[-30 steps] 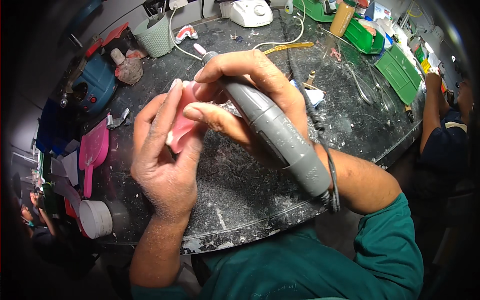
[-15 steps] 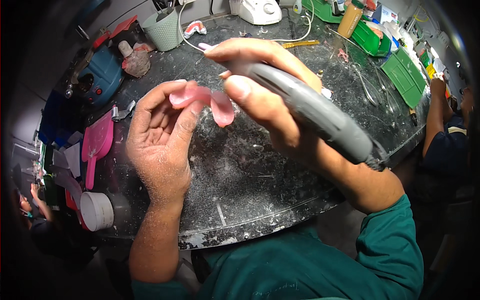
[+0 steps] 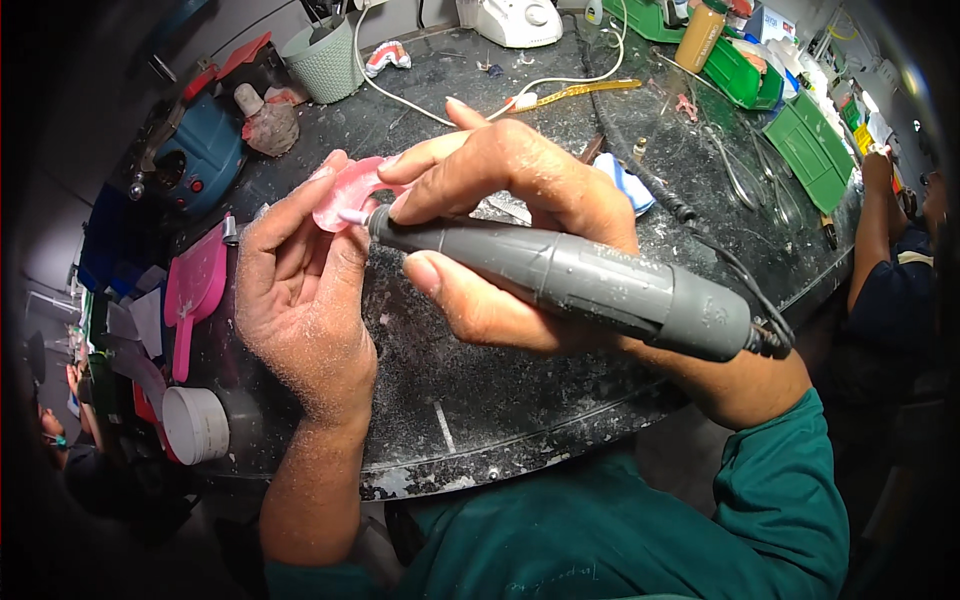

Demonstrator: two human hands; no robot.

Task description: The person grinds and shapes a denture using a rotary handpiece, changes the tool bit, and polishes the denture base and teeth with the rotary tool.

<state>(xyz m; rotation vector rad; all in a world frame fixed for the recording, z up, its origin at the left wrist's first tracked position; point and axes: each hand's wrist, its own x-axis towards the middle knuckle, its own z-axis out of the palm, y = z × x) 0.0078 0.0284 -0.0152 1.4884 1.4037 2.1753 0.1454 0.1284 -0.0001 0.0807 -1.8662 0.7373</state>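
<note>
A pink denture base [image 3: 336, 207], curved and without visible teeth, is pinched between the thumb and fingers of my left hand [image 3: 305, 270]. White dust coats that hand and wrist. My right hand [image 3: 520, 190] is closed around a dark grey rotary handpiece [image 3: 590, 285], with a cord leaving its rear end. The handpiece's pale pointed bur [image 3: 354, 216] meets the inner face of the pink piece. Fingers of my right hand also rest against the piece's far end, hiding part of it.
On the dusty black bench [image 3: 430, 400] stand a white tub [image 3: 195, 424], a pink dustpan [image 3: 196, 280], a blue machine [image 3: 203, 150], and a woven basket [image 3: 325, 62]. A toothbrush [image 3: 570, 95], a toothed denture model [image 3: 388, 58], and green bins [image 3: 810, 150] lie farther back. Another person's arm [image 3: 872, 215] shows at right.
The handpiece has swung down and left, so its bur now touches the pink piece. My left hand has shifted slightly left and turned the piece.
</note>
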